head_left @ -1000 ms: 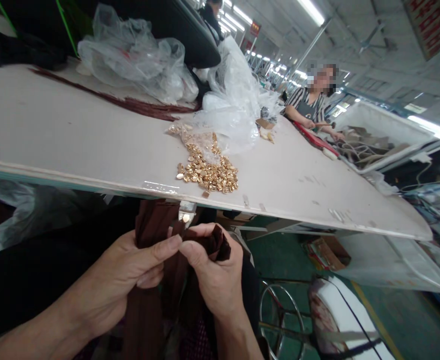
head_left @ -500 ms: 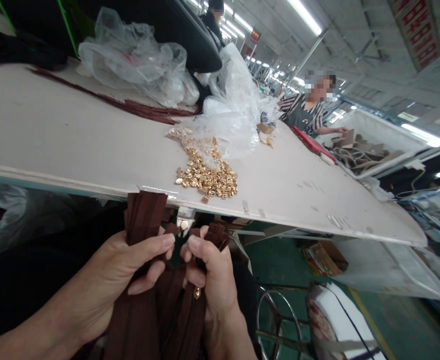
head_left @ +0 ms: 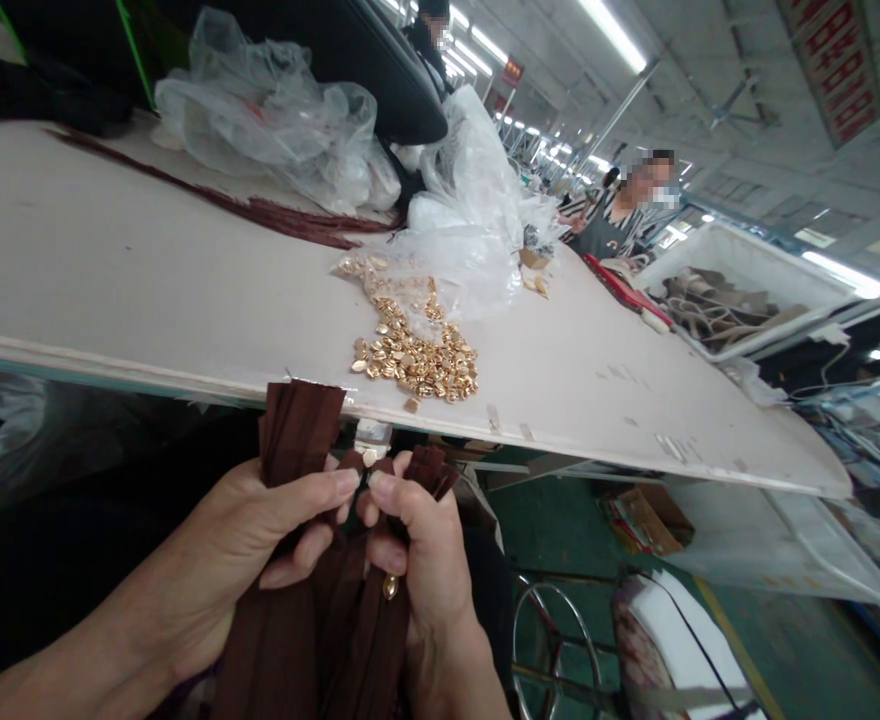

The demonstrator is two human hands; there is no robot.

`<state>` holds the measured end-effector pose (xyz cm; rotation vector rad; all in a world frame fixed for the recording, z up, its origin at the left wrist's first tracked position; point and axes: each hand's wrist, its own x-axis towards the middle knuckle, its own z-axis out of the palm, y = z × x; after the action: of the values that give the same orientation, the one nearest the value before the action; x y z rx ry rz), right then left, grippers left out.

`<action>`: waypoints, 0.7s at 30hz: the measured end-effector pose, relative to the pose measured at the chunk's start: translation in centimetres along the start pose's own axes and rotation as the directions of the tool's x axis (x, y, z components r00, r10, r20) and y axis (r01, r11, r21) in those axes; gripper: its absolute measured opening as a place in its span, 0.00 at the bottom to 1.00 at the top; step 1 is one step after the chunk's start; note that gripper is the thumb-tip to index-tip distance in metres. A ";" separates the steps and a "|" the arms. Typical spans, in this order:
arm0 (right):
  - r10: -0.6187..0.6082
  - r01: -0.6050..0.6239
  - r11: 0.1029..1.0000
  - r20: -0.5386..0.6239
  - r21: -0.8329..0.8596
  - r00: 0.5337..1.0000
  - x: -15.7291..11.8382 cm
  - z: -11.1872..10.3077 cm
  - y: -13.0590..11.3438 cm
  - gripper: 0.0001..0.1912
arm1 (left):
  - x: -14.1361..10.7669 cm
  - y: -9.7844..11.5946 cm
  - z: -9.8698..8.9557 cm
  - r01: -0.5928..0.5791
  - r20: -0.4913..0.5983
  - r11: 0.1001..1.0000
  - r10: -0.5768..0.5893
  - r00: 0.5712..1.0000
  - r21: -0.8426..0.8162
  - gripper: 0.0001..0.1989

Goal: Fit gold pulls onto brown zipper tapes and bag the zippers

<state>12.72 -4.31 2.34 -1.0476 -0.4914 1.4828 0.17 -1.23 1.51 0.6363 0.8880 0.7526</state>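
Observation:
My left hand (head_left: 290,530) is closed on a bundle of brown zipper tapes (head_left: 301,425), whose cut ends stand up above the thumb. My right hand (head_left: 417,530) grips a second bundle of brown zipper tapes (head_left: 432,468). Both thumbs pinch tape ends close together, just in front of a small pale fixture (head_left: 372,436) at the table edge. A gold piece like a zipper slider (head_left: 390,587) hangs below the right fingers. The tapes run down toward my lap. On the table beyond lies a pile of small gold zipper sliders (head_left: 429,365), partly inside a clear plastic bag (head_left: 470,260).
The pale table (head_left: 147,270) crosses in front of me. Toward the back lie crumpled plastic bags (head_left: 275,130) and more brown strips (head_left: 260,212). A co-worker (head_left: 612,215) stands across the table near a white bin (head_left: 755,270). At lower right are a metal stool (head_left: 556,640) and a carton (head_left: 654,518).
My left hand and its bundle have shifted slightly right, bringing the thumbs closer together. The co-worker's arm has moved away from the bin and now raises a dark tool.

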 end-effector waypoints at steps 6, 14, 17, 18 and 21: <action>-0.010 0.010 1.000 -0.008 -0.012 1.000 0.3 0.1 -0.1 0.10 | 0.3 -0.2 -0.1 -0.033 -0.018 0.999 0.032 0.999 -0.022 0.13; -0.048 0.048 0.999 -0.009 0.010 0.999 0.7 0.3 0.1 0.09 | 0.3 -0.2 0.0 -0.068 -0.067 0.997 0.070 0.995 0.039 0.15; -0.066 0.066 0.998 -0.010 -0.010 0.998 0.7 0.2 0.1 0.10 | 0.2 -0.2 0.3 -0.101 -0.103 0.994 0.106 0.989 0.048 0.16; -0.068 0.068 0.997 -0.001 -0.022 0.998 0.7 0.0 0.0 0.10 | 0.2 -0.2 0.4 -0.099 -0.117 0.994 0.104 0.988 0.053 0.17; -0.089 0.092 0.985 0.033 -0.143 0.996 0.7 -0.7 -0.4 0.13 | 0.1 -0.2 0.7 -0.077 -0.175 0.993 0.092 0.980 0.085 0.18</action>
<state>13.60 -3.72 2.10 -1.1049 -0.6650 1.3983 0.92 -1.40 1.64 0.6866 1.0646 0.8647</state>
